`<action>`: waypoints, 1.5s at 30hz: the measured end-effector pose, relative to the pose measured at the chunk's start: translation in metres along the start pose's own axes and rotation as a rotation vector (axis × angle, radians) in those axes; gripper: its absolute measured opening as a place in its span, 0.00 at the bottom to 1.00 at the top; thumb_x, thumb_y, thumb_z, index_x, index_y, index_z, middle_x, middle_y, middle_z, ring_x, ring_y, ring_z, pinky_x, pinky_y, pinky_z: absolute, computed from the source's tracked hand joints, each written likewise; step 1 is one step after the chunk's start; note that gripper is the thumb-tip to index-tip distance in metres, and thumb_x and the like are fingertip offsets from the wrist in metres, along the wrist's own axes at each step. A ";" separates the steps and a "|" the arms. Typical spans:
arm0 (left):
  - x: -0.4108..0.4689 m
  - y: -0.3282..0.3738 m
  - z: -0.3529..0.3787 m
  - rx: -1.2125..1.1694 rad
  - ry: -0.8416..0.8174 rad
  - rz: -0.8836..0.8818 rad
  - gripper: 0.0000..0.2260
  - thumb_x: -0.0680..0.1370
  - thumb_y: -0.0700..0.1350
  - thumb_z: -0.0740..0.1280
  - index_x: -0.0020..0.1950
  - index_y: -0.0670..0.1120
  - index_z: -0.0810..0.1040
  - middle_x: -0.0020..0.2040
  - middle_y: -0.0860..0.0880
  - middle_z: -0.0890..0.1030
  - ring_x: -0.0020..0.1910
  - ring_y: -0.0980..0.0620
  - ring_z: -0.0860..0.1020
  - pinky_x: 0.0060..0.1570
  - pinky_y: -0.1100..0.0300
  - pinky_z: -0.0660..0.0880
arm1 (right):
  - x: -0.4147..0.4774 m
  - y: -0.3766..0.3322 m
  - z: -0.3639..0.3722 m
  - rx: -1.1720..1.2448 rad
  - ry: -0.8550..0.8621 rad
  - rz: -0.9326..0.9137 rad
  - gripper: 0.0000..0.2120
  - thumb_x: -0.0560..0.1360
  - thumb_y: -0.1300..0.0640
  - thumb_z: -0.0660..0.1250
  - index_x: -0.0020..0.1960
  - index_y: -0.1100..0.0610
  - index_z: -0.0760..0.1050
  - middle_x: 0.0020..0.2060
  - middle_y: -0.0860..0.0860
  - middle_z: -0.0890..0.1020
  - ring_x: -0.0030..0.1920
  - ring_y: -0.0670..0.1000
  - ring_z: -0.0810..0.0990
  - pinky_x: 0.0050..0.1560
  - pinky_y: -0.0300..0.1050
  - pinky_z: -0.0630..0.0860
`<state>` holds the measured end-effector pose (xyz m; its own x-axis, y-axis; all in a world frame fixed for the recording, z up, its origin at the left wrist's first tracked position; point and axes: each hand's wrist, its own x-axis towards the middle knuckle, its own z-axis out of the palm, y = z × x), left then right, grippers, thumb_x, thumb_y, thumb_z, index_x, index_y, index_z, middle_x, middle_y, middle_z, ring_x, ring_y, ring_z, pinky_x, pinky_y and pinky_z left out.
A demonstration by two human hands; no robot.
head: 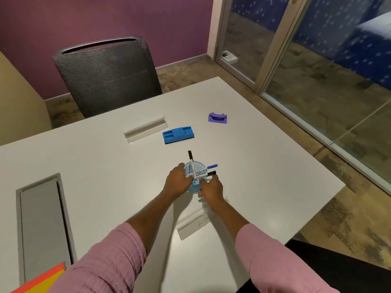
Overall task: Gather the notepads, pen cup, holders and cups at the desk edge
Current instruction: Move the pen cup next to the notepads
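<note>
A light blue mesh pen cup [195, 169] with three markers stands mid-desk. My left hand [176, 182] grips its left side and my right hand [211, 188] wraps its right side. Just behind my right wrist lies a clear name-card holder [193, 225] with a written card. A second clear holder [146, 129] lies farther back, beside a blue tray-like holder [178, 134]. A small purple holder [218, 118] sits at the far right. Orange and yellow notepads [45, 280] show at the bottom left corner.
The white desk [264, 166] has a grey cable hatch [42, 225] on the left. A dark mesh chair [105, 75] stands at the far edge. Glass doors and floor lie to the right; a dark chair part is at the near right.
</note>
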<state>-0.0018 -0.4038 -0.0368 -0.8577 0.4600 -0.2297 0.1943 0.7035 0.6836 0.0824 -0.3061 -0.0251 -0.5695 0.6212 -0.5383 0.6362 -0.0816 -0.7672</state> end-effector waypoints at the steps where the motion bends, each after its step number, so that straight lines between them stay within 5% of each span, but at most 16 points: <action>1: 0.000 0.000 0.000 -0.011 0.003 -0.006 0.11 0.72 0.43 0.69 0.52 0.44 0.73 0.50 0.43 0.81 0.42 0.48 0.75 0.40 0.57 0.70 | 0.000 0.000 0.001 0.030 -0.010 0.016 0.19 0.79 0.56 0.64 0.67 0.61 0.68 0.56 0.64 0.80 0.44 0.62 0.83 0.40 0.60 0.83; 4: 0.000 -0.001 0.001 -0.037 0.008 -0.016 0.11 0.71 0.42 0.68 0.52 0.43 0.73 0.49 0.43 0.81 0.41 0.49 0.75 0.38 0.58 0.70 | -0.002 -0.002 0.004 0.074 -0.009 0.029 0.12 0.80 0.58 0.62 0.61 0.63 0.73 0.51 0.65 0.82 0.35 0.58 0.82 0.35 0.52 0.83; 7: 0.000 -0.001 0.001 -0.057 0.009 -0.008 0.10 0.72 0.43 0.69 0.50 0.44 0.73 0.47 0.45 0.81 0.41 0.49 0.75 0.32 0.62 0.65 | -0.002 -0.004 0.008 0.065 0.026 -0.008 0.10 0.80 0.62 0.62 0.59 0.66 0.76 0.51 0.63 0.83 0.39 0.59 0.85 0.28 0.38 0.79; 11: -0.004 -0.001 -0.005 -0.092 0.051 0.008 0.09 0.73 0.45 0.69 0.49 0.47 0.71 0.48 0.47 0.80 0.39 0.52 0.73 0.31 0.66 0.64 | -0.001 -0.005 0.016 0.036 0.063 -0.050 0.10 0.79 0.64 0.63 0.58 0.67 0.77 0.51 0.61 0.83 0.31 0.48 0.80 0.23 0.28 0.71; 13: -0.008 -0.002 -0.011 -0.089 0.064 0.013 0.09 0.74 0.47 0.69 0.51 0.47 0.72 0.49 0.47 0.80 0.40 0.53 0.74 0.34 0.64 0.66 | -0.002 -0.007 0.020 0.022 0.064 -0.061 0.10 0.79 0.64 0.63 0.58 0.66 0.78 0.51 0.60 0.83 0.37 0.51 0.82 0.28 0.31 0.76; 15: -0.013 -0.006 -0.019 -0.070 0.079 0.004 0.11 0.75 0.49 0.68 0.54 0.46 0.73 0.51 0.47 0.81 0.41 0.52 0.75 0.38 0.59 0.70 | -0.006 -0.009 0.027 0.045 0.050 -0.066 0.10 0.78 0.65 0.63 0.58 0.66 0.78 0.52 0.61 0.83 0.46 0.57 0.84 0.44 0.46 0.83; 18: -0.024 -0.016 -0.036 -0.047 0.118 -0.009 0.13 0.76 0.52 0.66 0.55 0.46 0.75 0.52 0.46 0.82 0.43 0.50 0.76 0.44 0.56 0.73 | -0.013 -0.013 0.039 0.067 0.022 -0.072 0.11 0.77 0.66 0.63 0.58 0.66 0.78 0.53 0.61 0.83 0.51 0.61 0.83 0.55 0.57 0.81; 24: -0.064 -0.049 -0.083 0.134 0.213 0.038 0.25 0.75 0.64 0.55 0.60 0.47 0.75 0.56 0.44 0.81 0.55 0.43 0.77 0.49 0.51 0.72 | -0.038 -0.021 0.073 0.069 -0.090 -0.130 0.10 0.77 0.66 0.63 0.57 0.65 0.78 0.51 0.60 0.83 0.47 0.59 0.85 0.50 0.56 0.83; 28: -0.102 -0.086 -0.113 0.226 0.247 -0.025 0.37 0.75 0.68 0.46 0.72 0.44 0.67 0.67 0.41 0.74 0.67 0.40 0.69 0.63 0.46 0.66 | -0.064 -0.024 0.102 0.099 -0.188 -0.170 0.09 0.77 0.67 0.61 0.54 0.61 0.78 0.49 0.58 0.83 0.40 0.55 0.86 0.40 0.47 0.84; 33: -0.153 -0.133 -0.156 0.290 0.304 -0.083 0.46 0.71 0.74 0.37 0.72 0.43 0.68 0.69 0.42 0.73 0.71 0.39 0.66 0.68 0.45 0.63 | -0.103 -0.027 0.145 0.043 -0.283 -0.201 0.08 0.77 0.67 0.60 0.48 0.58 0.76 0.47 0.56 0.83 0.33 0.50 0.86 0.30 0.37 0.80; 38: -0.203 -0.178 -0.193 0.467 0.278 -0.116 0.43 0.74 0.71 0.36 0.72 0.44 0.66 0.70 0.44 0.71 0.69 0.41 0.66 0.67 0.45 0.62 | -0.141 -0.028 0.187 0.021 -0.371 -0.233 0.08 0.76 0.67 0.60 0.47 0.60 0.77 0.47 0.58 0.83 0.33 0.49 0.85 0.28 0.34 0.77; 45: -0.260 -0.233 -0.211 0.584 0.205 -0.227 0.46 0.70 0.74 0.33 0.78 0.45 0.51 0.79 0.43 0.54 0.77 0.42 0.51 0.75 0.42 0.48 | -0.186 -0.022 0.240 -0.007 -0.473 -0.240 0.06 0.77 0.66 0.62 0.50 0.61 0.77 0.49 0.59 0.83 0.41 0.55 0.86 0.28 0.34 0.77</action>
<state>0.0754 -0.8017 0.0100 -0.9700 0.1936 -0.1473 0.1748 0.9758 0.1317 0.0498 -0.6069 0.0086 -0.8708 0.2027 -0.4480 0.4620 0.0256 -0.8865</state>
